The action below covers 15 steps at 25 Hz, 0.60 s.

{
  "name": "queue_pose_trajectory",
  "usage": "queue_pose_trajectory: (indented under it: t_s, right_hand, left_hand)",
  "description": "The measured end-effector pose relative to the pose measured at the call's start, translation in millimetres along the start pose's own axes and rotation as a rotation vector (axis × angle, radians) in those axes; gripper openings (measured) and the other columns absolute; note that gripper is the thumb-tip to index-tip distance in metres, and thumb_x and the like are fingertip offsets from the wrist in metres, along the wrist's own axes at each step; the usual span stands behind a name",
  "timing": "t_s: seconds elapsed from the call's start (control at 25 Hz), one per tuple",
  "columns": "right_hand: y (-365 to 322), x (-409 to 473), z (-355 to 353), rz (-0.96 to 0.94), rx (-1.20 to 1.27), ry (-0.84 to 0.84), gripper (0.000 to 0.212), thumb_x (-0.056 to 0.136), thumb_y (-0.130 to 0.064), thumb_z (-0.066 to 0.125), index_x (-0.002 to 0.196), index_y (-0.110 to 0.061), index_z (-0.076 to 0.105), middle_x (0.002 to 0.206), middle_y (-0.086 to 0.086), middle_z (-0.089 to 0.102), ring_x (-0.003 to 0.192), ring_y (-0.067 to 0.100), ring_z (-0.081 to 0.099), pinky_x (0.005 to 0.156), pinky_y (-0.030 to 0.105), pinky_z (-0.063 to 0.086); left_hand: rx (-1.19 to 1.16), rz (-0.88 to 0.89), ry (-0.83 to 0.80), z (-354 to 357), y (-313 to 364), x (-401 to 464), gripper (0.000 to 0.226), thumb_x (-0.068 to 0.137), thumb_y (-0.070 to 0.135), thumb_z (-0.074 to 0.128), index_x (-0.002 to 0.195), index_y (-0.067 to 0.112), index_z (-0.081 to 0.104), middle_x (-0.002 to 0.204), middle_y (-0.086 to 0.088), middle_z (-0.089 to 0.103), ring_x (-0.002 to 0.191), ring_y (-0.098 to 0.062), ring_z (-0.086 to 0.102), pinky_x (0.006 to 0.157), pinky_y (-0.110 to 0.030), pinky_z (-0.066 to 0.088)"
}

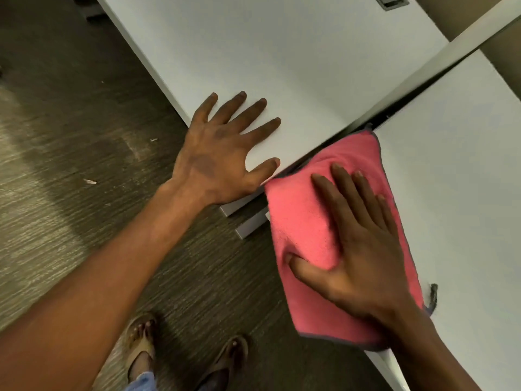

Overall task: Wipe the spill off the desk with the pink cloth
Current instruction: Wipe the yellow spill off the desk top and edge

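The pink cloth, edged in grey, lies spread flat on the near left corner of the right white desk. My right hand presses flat on the cloth, fingers straight and slightly apart, thumb dug into the fabric. My left hand rests palm down with fingers spread on the corner of the left white desk, holding nothing. Its thumb almost touches the cloth's top left edge. No spill shows on the bare desk surfaces; anything under the cloth is hidden.
A dark gap and a raised white divider separate the two desks. A grey cable grommet sits at the far edge. Grey desk feet stick out over the brown carpet. My sandalled feet stand below.
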State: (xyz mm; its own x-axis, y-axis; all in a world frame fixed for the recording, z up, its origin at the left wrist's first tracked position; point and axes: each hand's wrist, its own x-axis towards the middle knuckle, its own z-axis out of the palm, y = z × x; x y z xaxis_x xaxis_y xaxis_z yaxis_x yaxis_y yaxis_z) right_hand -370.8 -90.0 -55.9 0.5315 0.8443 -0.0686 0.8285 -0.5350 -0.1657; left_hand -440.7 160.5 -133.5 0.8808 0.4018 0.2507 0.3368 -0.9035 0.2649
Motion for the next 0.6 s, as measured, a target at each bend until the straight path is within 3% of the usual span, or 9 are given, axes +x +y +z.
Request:
queue_pose_trajectory:
  t_s: [0.08,0.12,0.2,0.28,0.48,0.6]
  right_hand:
    - [-15,17,3,0.026,-0.027,-0.003,0.098,0.073,-0.085,0.050,0.160,-0.051,0.021,0.174,-0.012,0.011,0.163,0.019,0.001,0.129,0.056,0.009]
    - [-24,25,5,0.016,-0.018,0.015,0.087,0.074,-0.082,0.051,0.154,-0.052,0.033,0.171,-0.011,0.023,0.162,0.022,0.006,0.129,0.058,0.009]
    - [-37,35,9,-0.073,0.015,0.074,0.054,0.079,-0.066,0.060,0.128,-0.045,0.059,0.146,-0.010,0.055,0.152,0.026,0.032,0.124,0.063,0.020]
    - [-41,36,13,-0.191,0.069,0.127,0.033,0.079,-0.047,0.071,0.110,-0.037,0.068,0.115,-0.014,0.066,0.127,0.021,0.053,0.116,0.060,0.033]
    - [-46,54,12,-0.276,0.136,0.083,0.025,0.081,-0.032,0.074,0.106,-0.034,0.070,0.094,-0.015,0.069,0.090,0.012,0.055,0.087,0.035,0.040]
    - [-54,67,8,-0.246,0.170,0.062,0.029,0.087,-0.035,0.070,0.116,-0.037,0.070,0.096,-0.014,0.074,0.085,0.009,0.061,0.081,0.030,0.042]
  left_hand:
    - [0.005,-0.007,0.017,1,2,0,0.070,0.091,0.071,0.029,0.154,0.040,0.038,0.166,0.004,0.029,0.156,-0.023,0.021,0.125,-0.054,0.011]
    - [0.000,-0.011,0.022,0,2,0,0.070,0.091,0.071,0.030,0.153,0.040,0.039,0.166,0.004,0.030,0.155,-0.023,0.022,0.125,-0.054,0.012]
    - [-0.004,-0.001,0.014,0,2,0,0.071,0.091,0.072,0.030,0.153,0.040,0.038,0.166,0.004,0.030,0.155,-0.023,0.022,0.125,-0.054,0.012]
    - [0.002,0.016,-0.010,-2,-1,1,0.071,0.091,0.073,0.028,0.154,0.041,0.035,0.167,0.005,0.028,0.156,-0.022,0.020,0.125,-0.053,0.011]
    - [0.016,0.025,-0.059,-5,-4,1,0.075,0.091,0.076,0.018,0.157,0.042,0.029,0.168,0.005,0.023,0.157,-0.023,0.016,0.126,-0.053,0.008]
    - [0.001,0.036,-0.082,-7,-5,3,0.078,0.088,0.078,0.015,0.157,0.043,0.028,0.168,0.006,0.022,0.157,-0.023,0.015,0.126,-0.051,0.006]
